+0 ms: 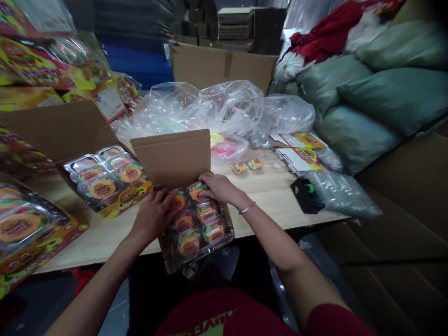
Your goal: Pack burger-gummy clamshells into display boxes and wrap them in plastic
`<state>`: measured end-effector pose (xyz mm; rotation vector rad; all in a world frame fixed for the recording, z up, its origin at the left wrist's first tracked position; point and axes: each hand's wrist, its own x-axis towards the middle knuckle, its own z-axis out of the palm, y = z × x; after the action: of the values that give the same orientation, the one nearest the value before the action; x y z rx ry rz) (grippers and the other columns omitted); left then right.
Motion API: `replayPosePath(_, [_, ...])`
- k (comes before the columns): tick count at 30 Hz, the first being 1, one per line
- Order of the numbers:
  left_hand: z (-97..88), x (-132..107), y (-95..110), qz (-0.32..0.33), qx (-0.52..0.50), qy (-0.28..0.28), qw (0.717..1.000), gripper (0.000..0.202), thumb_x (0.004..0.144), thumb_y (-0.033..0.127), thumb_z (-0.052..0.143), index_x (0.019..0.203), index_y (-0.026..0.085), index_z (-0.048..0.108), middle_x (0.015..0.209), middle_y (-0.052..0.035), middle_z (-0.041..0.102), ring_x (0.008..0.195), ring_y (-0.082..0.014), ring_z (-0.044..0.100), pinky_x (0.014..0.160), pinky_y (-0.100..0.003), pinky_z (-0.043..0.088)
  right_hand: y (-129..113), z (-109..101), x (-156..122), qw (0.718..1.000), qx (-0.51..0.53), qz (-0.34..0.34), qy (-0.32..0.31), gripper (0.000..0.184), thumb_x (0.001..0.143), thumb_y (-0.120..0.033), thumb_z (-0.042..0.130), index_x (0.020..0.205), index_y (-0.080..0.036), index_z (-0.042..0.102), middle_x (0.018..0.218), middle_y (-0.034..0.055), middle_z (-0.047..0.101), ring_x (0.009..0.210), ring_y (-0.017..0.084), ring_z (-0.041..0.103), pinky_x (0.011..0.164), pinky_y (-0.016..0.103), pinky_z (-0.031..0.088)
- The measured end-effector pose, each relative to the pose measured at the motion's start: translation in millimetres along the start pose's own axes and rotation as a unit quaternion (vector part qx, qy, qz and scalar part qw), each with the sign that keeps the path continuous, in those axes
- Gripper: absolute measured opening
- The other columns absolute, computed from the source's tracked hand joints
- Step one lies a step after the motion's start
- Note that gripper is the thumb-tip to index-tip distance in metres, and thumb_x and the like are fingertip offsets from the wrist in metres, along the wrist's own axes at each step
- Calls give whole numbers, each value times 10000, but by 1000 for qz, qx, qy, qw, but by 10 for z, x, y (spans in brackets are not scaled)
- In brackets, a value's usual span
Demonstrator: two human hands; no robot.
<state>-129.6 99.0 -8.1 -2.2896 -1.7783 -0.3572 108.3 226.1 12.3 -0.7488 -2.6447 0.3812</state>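
Observation:
A clear plastic tray (194,221) of burger-shaped items in two rows sits in an open cardboard box (171,156) with its flap raised at the back. The box's near end reaches past the table's front edge. My left hand (151,215) grips the tray's left side, its fingertips over the burgers. At the far right corner, my right hand (221,189) curls its fingers over the tray's edge; part of the grip is hidden. Left of it stands another open box (129,198) with similar burger packs. A third printed box (42,252) is partly cut off at the left.
Two small wrapped burgers (247,165) lie on the wooden table (259,200). To the right are folded printed cartons (301,151), a black tape dispenser (307,196) and a clear plastic bundle (346,193). Clear bags (227,105) fill the back; green sacks (392,93) are piled right.

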Motion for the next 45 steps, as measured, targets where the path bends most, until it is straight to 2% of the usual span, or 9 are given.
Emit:
replayPosePath(6, [28,4,-6,22,-58,38,997,489,896,388,539,1340,183,524,1269,-168,544,1110,-342,501,972,-492,442,-35,3,-83,999,-26,-36,28,331,918,-352,612,1159,-142,529,1118,124,614,1038,223,545,919,353,421])
replayPosePath(13, [68,80,75,53,-108,67,990,491,898,429,546,1334,203,528,1237,-162,556,1126,-353,498,964,-517,446,72,-130,-147,991,-122,-37,-41,361,811,-414,733,1014,-149,594,1021,119,658,988,265,550,841,372,424])
replayPosePath(18, [129,221,107,66,-119,55,989,528,901,426,557,1359,167,509,1293,-190,531,1169,-360,483,989,-521,433,163,-139,-302,994,-108,-30,4,398,879,-372,664,1172,-129,546,1129,142,632,1059,270,534,914,397,412])
replayPosePath(22, [162,315,141,64,-128,34,989,516,902,414,558,1359,178,510,1317,-182,520,1180,-354,469,1003,-527,431,126,-160,-354,991,-133,14,-2,328,867,-301,683,1121,-141,550,1081,136,615,1004,266,552,878,393,414])
replayPosePath(31, [178,381,640,93,-172,40,980,580,810,306,670,1355,196,506,1357,-177,498,1188,-365,453,965,-530,485,44,-356,-751,973,-216,49,-64,377,789,-430,731,993,-146,588,937,137,635,849,288,573,805,426,436])
replayPosePath(37, [210,461,952,103,-213,20,971,640,773,330,702,1353,138,510,1427,-220,444,1266,-407,417,995,-566,468,42,-350,-1339,991,-96,79,57,616,855,-398,640,1397,-199,425,1347,174,513,1225,340,485,1018,529,423])
replayPosePath(41, [229,483,829,111,-283,58,951,705,817,393,668,1441,210,396,1481,-167,409,1372,-370,338,1068,-550,402,436,-417,-1533,972,44,127,191,392,853,-392,634,1229,-310,560,1303,121,551,1212,312,526,979,516,477])
replayPosePath(43, [307,546,553,17,-303,115,946,585,887,404,579,1412,206,414,1449,-160,448,1368,-315,370,1101,-496,371,791,-451,-1446,929,94,217,283,200,888,-405,559,1016,-265,622,1070,107,641,1026,287,618,900,487,515])
replayPosePath(45, [449,675,160,-157,-254,147,943,449,949,397,437,1311,136,484,1345,-197,526,1306,-298,449,1100,-474,360,1141,-448,-1238,890,116,311,314,289,919,-454,465,881,-211,616,870,90,645,850,259,638,810,455,538])
